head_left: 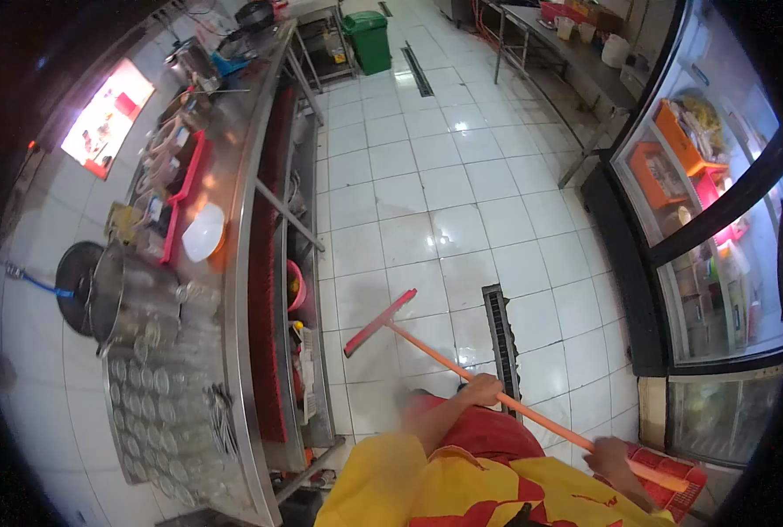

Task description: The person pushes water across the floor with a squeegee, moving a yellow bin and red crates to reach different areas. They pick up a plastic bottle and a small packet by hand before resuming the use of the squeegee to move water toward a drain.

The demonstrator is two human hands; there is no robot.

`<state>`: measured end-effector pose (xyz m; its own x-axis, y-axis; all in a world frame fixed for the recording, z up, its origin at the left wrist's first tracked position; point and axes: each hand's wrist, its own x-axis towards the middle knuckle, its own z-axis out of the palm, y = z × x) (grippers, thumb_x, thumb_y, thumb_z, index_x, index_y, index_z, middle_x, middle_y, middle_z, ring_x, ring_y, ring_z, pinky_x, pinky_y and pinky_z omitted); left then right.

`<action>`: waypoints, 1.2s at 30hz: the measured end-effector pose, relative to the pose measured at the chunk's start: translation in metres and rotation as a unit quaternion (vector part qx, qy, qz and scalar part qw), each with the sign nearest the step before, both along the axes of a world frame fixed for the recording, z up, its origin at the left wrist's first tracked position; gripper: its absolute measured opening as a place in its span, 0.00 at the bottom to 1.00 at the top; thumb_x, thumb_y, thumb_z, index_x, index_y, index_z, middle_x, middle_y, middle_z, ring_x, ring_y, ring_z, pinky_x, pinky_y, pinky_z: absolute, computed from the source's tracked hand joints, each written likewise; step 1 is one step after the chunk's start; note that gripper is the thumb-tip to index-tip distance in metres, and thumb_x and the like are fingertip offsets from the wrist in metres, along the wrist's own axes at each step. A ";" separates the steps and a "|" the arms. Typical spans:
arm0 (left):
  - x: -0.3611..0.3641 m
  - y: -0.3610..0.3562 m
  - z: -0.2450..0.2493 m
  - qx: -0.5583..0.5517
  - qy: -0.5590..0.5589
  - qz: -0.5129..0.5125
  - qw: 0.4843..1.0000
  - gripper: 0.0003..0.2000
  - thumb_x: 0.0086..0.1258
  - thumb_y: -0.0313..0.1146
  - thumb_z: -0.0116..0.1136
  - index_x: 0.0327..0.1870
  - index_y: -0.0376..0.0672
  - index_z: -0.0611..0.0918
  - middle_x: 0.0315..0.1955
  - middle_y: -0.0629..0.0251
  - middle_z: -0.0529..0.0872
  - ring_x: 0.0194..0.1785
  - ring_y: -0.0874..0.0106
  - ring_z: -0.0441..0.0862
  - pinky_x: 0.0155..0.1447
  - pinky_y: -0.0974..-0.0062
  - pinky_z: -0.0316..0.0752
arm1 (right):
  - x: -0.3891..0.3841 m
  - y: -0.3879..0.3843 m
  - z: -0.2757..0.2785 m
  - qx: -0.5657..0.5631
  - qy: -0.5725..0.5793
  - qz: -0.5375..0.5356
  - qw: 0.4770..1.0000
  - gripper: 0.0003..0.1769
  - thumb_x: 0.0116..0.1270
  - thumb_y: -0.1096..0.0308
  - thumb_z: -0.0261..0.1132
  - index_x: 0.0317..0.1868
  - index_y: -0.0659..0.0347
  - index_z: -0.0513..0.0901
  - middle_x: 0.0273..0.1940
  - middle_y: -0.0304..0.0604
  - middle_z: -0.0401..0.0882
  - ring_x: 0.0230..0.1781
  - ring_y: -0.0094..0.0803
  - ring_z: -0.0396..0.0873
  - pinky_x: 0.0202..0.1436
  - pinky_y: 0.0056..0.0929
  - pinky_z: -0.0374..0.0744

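An orange-handled floor squeegee [536,416] slants across the view in front of me. Its red blade head [380,324] rests on the white tiles at the far end of the pole. My left hand [482,389] is closed around the middle of the handle. Closer to the handle's near end, my right hand [609,458] wraps round it. A floor drain grate [500,338] runs beneath the pole, just beyond my left hand. Under the handle's end, beside my right hand, lies a red plastic basket [688,496].
A steel counter [255,132] along the left carries glass jars [159,413], a large pot [128,294] and a white bowl [204,233]. A glass-door fridge [717,228] stands on the right. Farther off are a green bin [368,41] and a second drain [417,70].
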<state>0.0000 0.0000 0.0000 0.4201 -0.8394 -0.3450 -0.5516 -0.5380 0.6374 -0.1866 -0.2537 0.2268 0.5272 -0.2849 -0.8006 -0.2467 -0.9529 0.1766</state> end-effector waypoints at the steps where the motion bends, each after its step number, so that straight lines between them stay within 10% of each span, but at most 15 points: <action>1: 0.001 0.025 -0.007 0.003 -0.010 -0.006 1.000 0.09 0.46 0.36 0.59 0.23 0.40 0.82 0.26 0.51 0.82 0.35 0.55 0.80 0.42 0.59 0.74 | -0.041 -0.013 -0.011 -0.015 -0.003 0.039 0.999 0.18 0.50 0.50 0.61 0.27 0.58 0.81 0.28 0.44 0.80 0.34 0.41 0.79 0.40 0.37 0.76; 7: 0.165 0.039 -0.064 -0.025 -0.010 -0.073 0.997 0.06 0.42 0.30 0.56 0.20 0.39 0.81 0.22 0.52 0.81 0.32 0.57 0.80 0.38 0.62 0.75 | 0.029 0.041 0.068 -0.077 0.240 -0.259 0.932 0.19 0.53 0.49 0.60 0.27 0.59 0.81 0.24 0.45 0.78 0.29 0.40 0.78 0.34 0.37 0.76; 13: 0.355 0.094 -0.161 -0.039 -0.137 -0.082 0.986 0.05 0.42 0.32 0.59 0.20 0.43 0.81 0.23 0.59 0.81 0.35 0.61 0.79 0.44 0.64 0.72 | 0.169 0.180 -0.041 0.083 0.140 -0.435 0.885 0.23 0.56 0.46 0.62 0.41 0.55 0.82 0.43 0.54 0.78 0.46 0.41 0.76 0.43 0.40 0.71; 14: 0.394 0.104 -0.192 -0.014 -0.180 -0.046 0.982 0.05 0.46 0.34 0.58 0.21 0.44 0.81 0.21 0.61 0.80 0.37 0.62 0.78 0.47 0.64 0.71 | 0.161 0.190 -0.116 0.030 -0.039 -0.375 0.926 0.21 0.52 0.51 0.61 0.20 0.64 0.79 0.17 0.47 0.77 0.22 0.41 0.78 0.29 0.39 0.75; 15: 0.435 0.118 -0.197 0.013 -0.246 -0.034 0.969 0.06 0.51 0.34 0.55 0.24 0.44 0.81 0.25 0.59 0.79 0.38 0.61 0.76 0.51 0.64 0.69 | 0.188 0.198 -0.174 0.071 -0.100 -0.245 0.962 0.22 0.52 0.52 0.62 0.20 0.66 0.77 0.16 0.52 0.75 0.20 0.45 0.77 0.28 0.43 0.73; 21: 0.641 0.211 -0.159 -0.028 -0.200 0.262 0.944 0.19 0.51 0.38 0.62 0.44 0.44 0.76 0.40 0.59 0.76 0.48 0.64 0.72 0.53 0.64 0.66 | 0.566 0.307 -0.352 0.196 -0.379 -0.099 0.899 0.18 0.55 0.59 0.58 0.19 0.66 0.76 0.17 0.56 0.74 0.21 0.51 0.75 0.28 0.45 0.72; 26: 0.705 0.268 -0.142 -0.141 -0.140 0.338 0.920 0.24 0.53 0.21 0.52 0.55 0.40 0.69 0.53 0.53 0.70 0.58 0.58 0.67 0.61 0.66 0.63 | 0.802 0.365 -0.357 0.499 -0.242 -0.345 0.757 0.19 0.63 0.55 0.53 0.28 0.65 0.71 0.14 0.42 0.69 0.11 0.30 0.69 0.13 0.28 0.67; 29: 0.707 0.282 -0.157 -0.136 -0.175 0.326 0.919 0.27 0.50 0.18 0.50 0.56 0.42 0.67 0.54 0.54 0.70 0.56 0.57 0.68 0.60 0.65 0.64 | 0.820 0.388 -0.345 0.534 -0.151 -0.423 0.717 0.19 0.66 0.52 0.50 0.39 0.63 0.67 0.16 0.37 0.62 0.08 0.24 0.62 0.09 0.27 0.67; 32: 0.698 0.277 -0.169 -0.105 -0.246 0.295 0.918 0.32 0.48 0.16 0.49 0.60 0.46 0.64 0.56 0.56 0.67 0.57 0.56 0.67 0.61 0.62 0.62 | 0.783 0.391 -0.368 0.440 -0.177 -0.356 0.805 0.23 0.65 0.47 0.45 0.35 0.62 0.67 0.15 0.38 0.62 0.08 0.25 0.62 0.07 0.28 0.66; 33: 0.695 0.273 -0.170 -0.069 -0.297 0.269 0.914 0.35 0.48 0.16 0.50 0.63 0.48 0.61 0.59 0.57 0.64 0.60 0.55 0.64 0.63 0.61 0.60 | 0.764 0.387 -0.372 0.401 -0.190 -0.334 0.832 0.25 0.66 0.53 0.45 0.31 0.71 0.72 0.18 0.54 0.74 0.16 0.46 0.76 0.21 0.41 0.75; 36: 0.669 0.253 -0.196 0.092 -0.297 0.167 0.936 0.43 0.45 0.28 0.63 0.66 0.55 0.55 0.64 0.61 0.57 0.67 0.57 0.53 0.68 0.61 0.52 | 0.678 0.367 -0.372 0.369 -0.159 -0.345 0.848 0.29 0.67 0.50 0.44 0.27 0.73 0.72 0.17 0.56 0.73 0.18 0.48 0.77 0.26 0.43 0.76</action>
